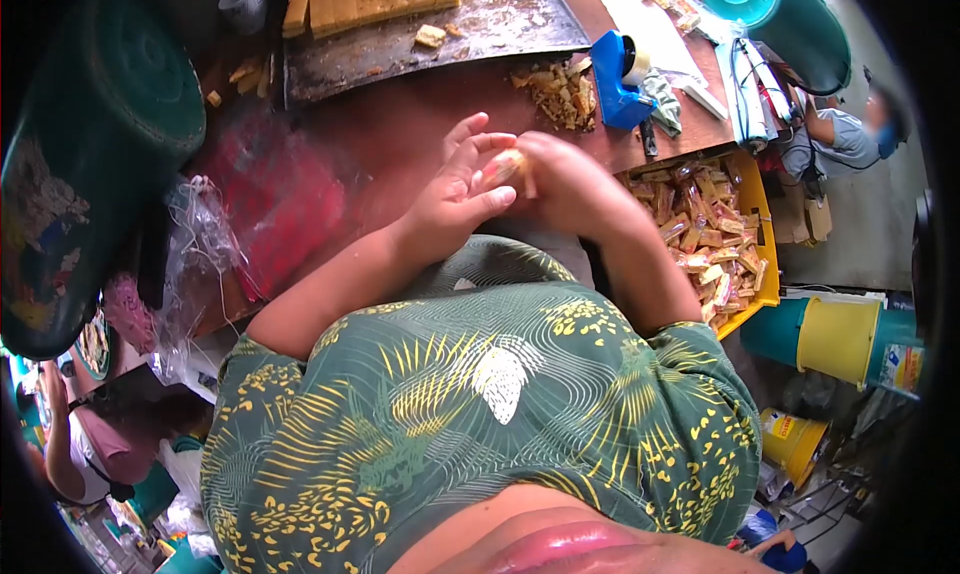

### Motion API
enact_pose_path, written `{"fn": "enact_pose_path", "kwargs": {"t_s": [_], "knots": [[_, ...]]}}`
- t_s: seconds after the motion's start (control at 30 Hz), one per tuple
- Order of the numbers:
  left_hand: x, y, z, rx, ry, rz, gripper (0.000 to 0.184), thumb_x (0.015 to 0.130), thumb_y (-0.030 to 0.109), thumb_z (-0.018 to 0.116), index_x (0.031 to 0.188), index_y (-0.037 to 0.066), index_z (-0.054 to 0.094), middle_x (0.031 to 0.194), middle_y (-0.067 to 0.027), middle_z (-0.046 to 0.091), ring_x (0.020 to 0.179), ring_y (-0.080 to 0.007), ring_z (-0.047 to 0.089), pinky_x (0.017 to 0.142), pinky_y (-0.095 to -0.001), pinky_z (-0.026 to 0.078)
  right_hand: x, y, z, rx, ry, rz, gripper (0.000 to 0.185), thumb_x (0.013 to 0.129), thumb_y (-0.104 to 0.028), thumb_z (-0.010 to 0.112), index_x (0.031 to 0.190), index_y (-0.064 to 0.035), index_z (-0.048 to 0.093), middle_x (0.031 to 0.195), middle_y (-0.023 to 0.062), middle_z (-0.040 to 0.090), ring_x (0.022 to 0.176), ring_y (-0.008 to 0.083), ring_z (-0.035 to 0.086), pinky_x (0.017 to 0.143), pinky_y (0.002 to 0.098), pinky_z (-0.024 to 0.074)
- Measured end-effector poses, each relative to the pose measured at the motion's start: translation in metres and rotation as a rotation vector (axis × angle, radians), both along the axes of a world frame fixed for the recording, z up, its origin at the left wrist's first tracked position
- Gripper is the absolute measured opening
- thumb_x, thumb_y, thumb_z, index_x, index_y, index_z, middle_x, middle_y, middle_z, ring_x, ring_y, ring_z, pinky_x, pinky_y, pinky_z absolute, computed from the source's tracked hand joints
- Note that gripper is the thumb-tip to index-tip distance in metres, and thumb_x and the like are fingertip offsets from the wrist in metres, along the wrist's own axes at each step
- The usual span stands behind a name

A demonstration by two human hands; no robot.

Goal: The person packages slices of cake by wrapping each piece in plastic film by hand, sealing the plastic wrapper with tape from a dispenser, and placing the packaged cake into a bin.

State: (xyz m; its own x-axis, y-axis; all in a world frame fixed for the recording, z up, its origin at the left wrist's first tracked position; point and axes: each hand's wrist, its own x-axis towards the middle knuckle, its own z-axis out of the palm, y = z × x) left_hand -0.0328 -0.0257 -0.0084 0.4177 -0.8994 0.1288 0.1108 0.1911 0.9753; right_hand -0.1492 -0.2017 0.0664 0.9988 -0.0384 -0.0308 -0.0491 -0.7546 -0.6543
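Observation:
A small wrapped cake piece (503,168) in clear film with red print sits between my two hands, in front of my chest. My left hand (465,184) has its thumb and fingers around the piece, the upper fingers stretched out. My right hand (550,169) is curled over the other end; its back faces me, and motion blurs its partly hidden fingertips. Beyond them, a dark metal tray (500,59) carries a sliced yellow cake (380,2) and a loose chunk. Cake crumbs and scraps (565,96) lie on the brown table near a blue tape dispenser (620,84).
A yellow crate (762,244) full of wrapped pieces stands by my right arm. Red plastic wrap (270,189) and clear bags (200,234) lie to the left, near a big green bin (120,104). A white mug (243,6) stands behind. Other people are at both sides.

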Motion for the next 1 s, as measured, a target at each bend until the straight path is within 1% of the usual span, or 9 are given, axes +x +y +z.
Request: {"fn": "enact_pose_path", "kwargs": {"t_s": [0.07, 0.1, 0.17, 0.23, 0.27, 0.47, 0.6, 0.77, 1.0], "knots": [[0.006, 0.013, 0.032, -0.041, -0.255, 0.163, 0.056, 0.094, 0.021, 0.073, 0.144, 0.008, 0.052, 0.158, -0.0115, 0.027, 0.146, -0.0266, 0.033, 0.117, -0.045, 0.036, 0.004, -0.034, 0.043, -0.205, -0.113, -0.149, 0.036, 0.079, -0.01, 0.082, 0.112, -0.0026, 0.067, 0.109, 0.0142, 0.07, 0.104, 0.0322, 0.068, 0.091, 0.0401, 0.0549], [0.017, 0.027, 0.051, -0.083, -0.493, 0.287, 0.061, 0.093, 0.025, 0.076, 0.145, 0.008, 0.05, 0.161, -0.0123, 0.025, 0.146, -0.0272, 0.033, 0.118, -0.0469, 0.034, 0.002, -0.057, 0.066, -0.304, -0.236, -0.204, 0.036, 0.08, -0.011, 0.081, 0.112, -0.0026, 0.067, 0.11, 0.0142, 0.07, 0.104, 0.0321, 0.067, 0.092, 0.0401, 0.0547], [0.041, 0.054, 0.081, -0.305, -0.656, 0.486, 0.072, 0.091, 0.021, 0.075, 0.153, 0.013, 0.04, 0.166, -0.007, 0.023, 0.152, -0.0231, 0.027, 0.123, -0.0501, 0.021, -0.005, -0.106, 0.118, -0.491, -0.365, -0.226, 0.036, 0.081, -0.011, 0.08, 0.113, -0.0027, 0.066, 0.11, 0.0143, 0.069, 0.104, 0.0319, 0.067, 0.092, 0.0402, 0.0544], [0.059, 0.091, 0.129, -0.585, -0.81, 0.743, 0.078, 0.093, 0.036, 0.077, 0.152, 0.001, 0.038, 0.165, -0.0156, 0.023, 0.15, -0.0283, 0.029, 0.12, -0.0497, 0.031, -0.018, -0.139, 0.159, -0.639, -0.361, -0.176, 0.035, 0.082, -0.011, 0.079, 0.113, -0.0028, 0.066, 0.111, 0.0143, 0.069, 0.105, 0.0316, 0.067, 0.092, 0.0403, 0.0542], [0.059, 0.116, 0.162, -0.569, -0.919, 0.837, 0.088, 0.092, 0.046, 0.077, 0.154, 0.001, 0.034, 0.165, -0.0149, 0.028, 0.151, -0.0285, 0.029, 0.121, -0.0523, 0.031, -0.023, -0.149, 0.172, -0.686, -0.339, -0.135, 0.035, 0.082, -0.012, 0.079, 0.113, -0.0028, 0.066, 0.112, 0.0144, 0.069, 0.105, 0.0315, 0.066, 0.092, 0.0404, 0.054], [0.032, 0.174, 0.268, -0.91, -1.519, 0.928, 0.08, 0.094, 0.043, 0.076, 0.151, 0.002, 0.038, 0.158, -0.0146, 0.035, 0.145, -0.0283, 0.035, 0.117, -0.0502, 0.034, -0.029, -0.158, 0.199, -0.845, -0.251, 0.046, 0.034, 0.084, -0.013, 0.076, 0.115, -0.003, 0.065, 0.114, 0.0145, 0.067, 0.107, 0.0309, 0.065, 0.093, 0.0406, 0.0532], [0.031, 0.167, 0.279, -0.917, -1.651, 0.871, 0.075, 0.095, 0.042, 0.075, 0.148, 0.003, 0.04, 0.153, -0.0145, 0.039, 0.14, -0.0282, 0.039, 0.115, -0.0489, 0.036, -0.036, -0.164, 0.199, -0.886, -0.208, 0.053, 0.033, 0.086, -0.014, 0.075, 0.115, -0.0031, 0.064, 0.116, 0.0147, 0.066, 0.108, 0.0305, 0.064, 0.094, 0.0408, 0.0526], [0.032, 0.175, 0.253, -1.015, -1.685, 0.851, 0.068, 0.096, 0.04, 0.074, 0.146, 0.004, 0.044, 0.148, -0.0142, 0.045, 0.134, -0.0281, 0.044, 0.112, -0.0471, 0.039, -0.034, -0.16, 0.208, -0.974, -0.244, 0.062, 0.032, 0.088, -0.015, 0.072, 0.117, -0.0033, 0.064, 0.117, 0.0148, 0.065, 0.109, 0.0299, 0.063, 0.095, 0.041, 0.0519], [0.058, 0.166, 0.234, -1.016, -1.599, 0.971, 0.059, 0.098, 0.037, 0.072, 0.141, 0.005, 0.048, 0.14, -0.0139, 0.053, 0.126, -0.0279, 0.052, 0.107, -0.0447, 0.042, -0.026, -0.169, 0.204, -0.985, -0.254, 0.064, 0.031, 0.091, -0.017, 0.069, 0.118, -0.0036, 0.063, 0.12, 0.015, 0.063, 0.11, 0.0292, 0.062, 0.096, 0.0414, 0.0509]]}}
